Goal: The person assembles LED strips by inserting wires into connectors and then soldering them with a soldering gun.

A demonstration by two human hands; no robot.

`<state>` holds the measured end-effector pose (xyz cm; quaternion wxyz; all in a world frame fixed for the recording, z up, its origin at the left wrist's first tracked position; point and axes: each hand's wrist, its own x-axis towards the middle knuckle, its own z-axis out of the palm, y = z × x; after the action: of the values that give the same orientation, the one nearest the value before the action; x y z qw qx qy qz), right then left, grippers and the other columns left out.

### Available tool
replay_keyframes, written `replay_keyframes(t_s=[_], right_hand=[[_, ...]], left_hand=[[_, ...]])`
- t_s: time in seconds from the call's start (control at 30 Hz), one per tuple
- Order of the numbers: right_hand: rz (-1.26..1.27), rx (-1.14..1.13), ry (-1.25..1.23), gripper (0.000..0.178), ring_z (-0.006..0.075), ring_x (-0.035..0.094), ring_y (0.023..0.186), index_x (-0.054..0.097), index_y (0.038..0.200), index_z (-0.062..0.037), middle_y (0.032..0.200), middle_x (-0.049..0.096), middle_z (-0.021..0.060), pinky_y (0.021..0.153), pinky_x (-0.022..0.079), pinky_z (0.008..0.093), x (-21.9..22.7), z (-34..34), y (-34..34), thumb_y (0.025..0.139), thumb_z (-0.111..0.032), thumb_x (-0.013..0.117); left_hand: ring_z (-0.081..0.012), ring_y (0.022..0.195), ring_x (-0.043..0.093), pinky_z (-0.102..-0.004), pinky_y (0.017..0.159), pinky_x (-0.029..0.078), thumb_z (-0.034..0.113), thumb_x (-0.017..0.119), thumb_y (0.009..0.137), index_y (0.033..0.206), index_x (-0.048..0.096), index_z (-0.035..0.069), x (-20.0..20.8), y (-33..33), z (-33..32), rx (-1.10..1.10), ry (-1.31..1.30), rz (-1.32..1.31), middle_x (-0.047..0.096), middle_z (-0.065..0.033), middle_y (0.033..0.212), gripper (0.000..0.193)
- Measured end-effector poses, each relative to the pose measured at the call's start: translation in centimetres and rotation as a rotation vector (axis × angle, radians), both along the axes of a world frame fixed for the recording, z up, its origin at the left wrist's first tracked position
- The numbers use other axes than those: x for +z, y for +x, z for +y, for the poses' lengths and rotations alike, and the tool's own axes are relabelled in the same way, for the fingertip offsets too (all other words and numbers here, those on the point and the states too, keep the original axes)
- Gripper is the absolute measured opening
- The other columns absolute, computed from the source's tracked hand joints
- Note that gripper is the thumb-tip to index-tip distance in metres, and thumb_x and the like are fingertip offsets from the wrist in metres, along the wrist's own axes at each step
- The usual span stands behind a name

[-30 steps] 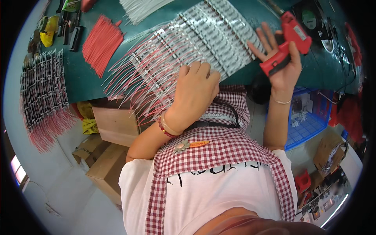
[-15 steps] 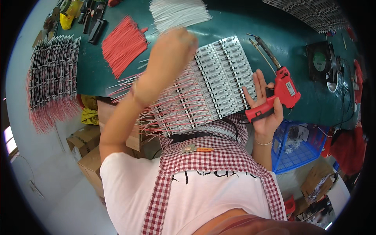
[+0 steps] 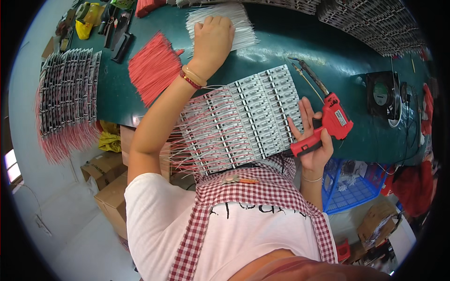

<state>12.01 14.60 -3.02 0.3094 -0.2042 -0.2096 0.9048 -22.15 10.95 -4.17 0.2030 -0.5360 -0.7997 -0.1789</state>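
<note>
My left hand (image 3: 213, 44), fingers curled, is over the near part of a pile of thin white wires (image 3: 243, 35); its fingertips are hidden. My right hand (image 3: 315, 145) holds a red soldering gun (image 3: 335, 119) by its grip, thumb wrapped round it and the other fingers stretched toward the board. The gun's metal tip points away and to the left. Between my arms, a grey panel of small circuit boards (image 3: 262, 112) lies tilted at the table's near edge. Red and white wires (image 3: 206, 136) stick out over its left part.
Left of the white pile lies a bundle of red wires (image 3: 152, 68). A stack of wired panels (image 3: 68, 93) stands at the far left, and more panels (image 3: 370, 23) at the back right. A black round device (image 3: 382, 93) is on the right. Below the table stand a blue crate (image 3: 354, 187) and cardboard boxes (image 3: 110, 201).
My left hand has moved away from the panel to the white wire pile. My right hand still holds the soldering gun. The whole view has shifted slightly.
</note>
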Motion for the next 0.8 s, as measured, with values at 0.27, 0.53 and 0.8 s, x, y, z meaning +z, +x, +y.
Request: replay_keyframes(t_s=[0.27, 0.53, 0.8], right_hand=[[-0.037, 0.004, 0.006, 0.035, 0.0331, 0.019, 0.15, 0.052, 0.119, -0.0061, 0.155, 0.032, 0.0252, 0.116, 0.024, 0.0597, -0.1, 0.3, -0.9, 0.091, -0.025, 0.062], [-0.037, 0.017, -0.002, 0.035, 0.0335, 0.021, 0.15, 0.052, 0.119, -0.0061, 0.153, 0.034, 0.0251, 0.117, 0.023, 0.0586, 0.1, 0.2, -0.8, 0.091, -0.025, 0.062], [-0.057, 0.008, -0.002, 0.034, 0.0342, 0.022, 0.149, 0.052, 0.118, -0.0063, 0.152, 0.035, 0.0255, 0.118, 0.023, 0.0573, 0.4, 0.1, -0.8, 0.09, -0.023, 0.062]], left_hand=[[-0.0104, 0.069, 0.055, -0.024, 0.066, 0.044, 0.015, 0.053, 0.101, 0.107, 0.066, 0.0, 5.0, 1.8, -1.6, -0.189, 0.37, -0.921, 0.06, -0.0027, 0.078, 0.021], [-0.0068, 0.075, 0.053, -0.0189, 0.07, 0.044, 0.012, 0.049, 0.103, 0.115, 0.063, -0.003, 3.8, 3.6, -2.3, -0.23, 0.619, -1.152, 0.056, -0.0003, 0.079, 0.024], [-0.0144, 0.076, 0.061, -0.0291, 0.066, 0.052, 0.013, 0.059, 0.097, 0.11, 0.064, -0.002, 5.3, 2.8, -2.3, -0.146, 0.387, -1.184, 0.063, -0.0069, 0.086, 0.02]])
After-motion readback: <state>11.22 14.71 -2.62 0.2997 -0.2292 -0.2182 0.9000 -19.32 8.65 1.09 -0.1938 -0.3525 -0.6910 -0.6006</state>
